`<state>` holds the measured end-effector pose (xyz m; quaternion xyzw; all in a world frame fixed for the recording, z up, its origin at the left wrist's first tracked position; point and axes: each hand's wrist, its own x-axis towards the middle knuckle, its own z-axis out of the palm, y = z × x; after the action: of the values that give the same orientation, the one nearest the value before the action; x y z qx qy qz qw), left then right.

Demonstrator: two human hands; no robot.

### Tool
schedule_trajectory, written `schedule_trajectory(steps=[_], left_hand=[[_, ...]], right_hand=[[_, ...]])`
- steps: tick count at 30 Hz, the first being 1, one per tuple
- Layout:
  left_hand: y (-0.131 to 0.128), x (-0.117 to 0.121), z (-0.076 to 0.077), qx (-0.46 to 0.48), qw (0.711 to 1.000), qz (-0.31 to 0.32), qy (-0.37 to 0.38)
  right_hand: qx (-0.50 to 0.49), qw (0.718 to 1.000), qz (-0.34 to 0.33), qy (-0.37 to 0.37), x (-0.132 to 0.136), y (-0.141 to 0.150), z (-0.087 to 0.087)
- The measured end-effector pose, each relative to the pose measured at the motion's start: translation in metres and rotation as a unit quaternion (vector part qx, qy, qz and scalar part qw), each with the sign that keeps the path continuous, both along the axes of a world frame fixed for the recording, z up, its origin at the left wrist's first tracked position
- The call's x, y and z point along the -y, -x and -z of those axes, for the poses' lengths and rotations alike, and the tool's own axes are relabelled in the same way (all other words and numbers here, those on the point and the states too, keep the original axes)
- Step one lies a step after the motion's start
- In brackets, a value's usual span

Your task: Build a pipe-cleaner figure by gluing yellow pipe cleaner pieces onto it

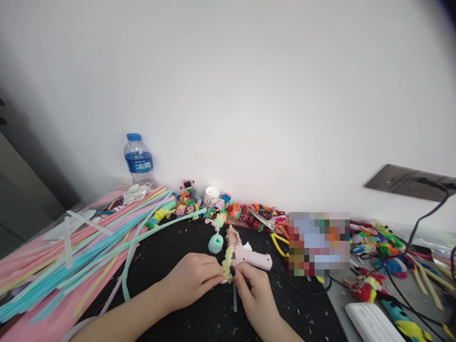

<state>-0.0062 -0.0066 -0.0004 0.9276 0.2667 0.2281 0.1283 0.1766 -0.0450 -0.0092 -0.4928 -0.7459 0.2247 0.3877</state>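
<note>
What could have gone wrong at that moment started with the pale pink plastic glue gun, which lay on its side on the black-topped bench just beyond your fingers. Its crusted nozzle faced the wall; whether it was hot could not be told, but a forward slip of either hand might have brought skin or fuzz against it. The translucent glue stick ran back from the gun between your hands, so a wrist swinging inward could have knocked it and turned the gun. The black cord to the right was another likely snag. A loosened pinch, I judged, could have let the twist in your fingers uncoil, and too hard a squeeze could have flattened its pile.

That twist, a pale yellow fuzzy pipe-cleaner length wound into a bumpy coil, stood between your two hands, its lower end at your fingertips and its upper end rising free in front of the gun; contact with the gun could not be told. Your left hand pinched it narrowly from the left, and your right hand closed on it from the right. A mint-green fuzzy spiral sat just beyond your left hand.
</note>
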Motion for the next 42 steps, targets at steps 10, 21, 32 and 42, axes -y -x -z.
schedule_trajectory(steps=[10, 21, 32, 42], left_hand=[[-0.001, 0.003, -0.007, 0.068, 0.992, -0.011, 0.104], [0.001, -0.005, -0.017, 0.175, 0.948, -0.054, 0.262], [-0.004, -0.001, -0.005, 0.072, 0.966, 0.019, 0.246], [-0.007, 0.003, -0.006, 0.077, 0.963, 0.018, 0.257]], right_hand=[[-0.026, 0.999, -0.004, 0.019, 0.001, 0.000, -0.001], [0.014, 0.997, -0.063, 0.032, 0.002, -0.001, -0.004], [0.075, 0.994, -0.084, -0.008, 0.004, 0.000, -0.003], [0.088, 0.994, -0.059, -0.027, 0.009, 0.001, -0.007]])
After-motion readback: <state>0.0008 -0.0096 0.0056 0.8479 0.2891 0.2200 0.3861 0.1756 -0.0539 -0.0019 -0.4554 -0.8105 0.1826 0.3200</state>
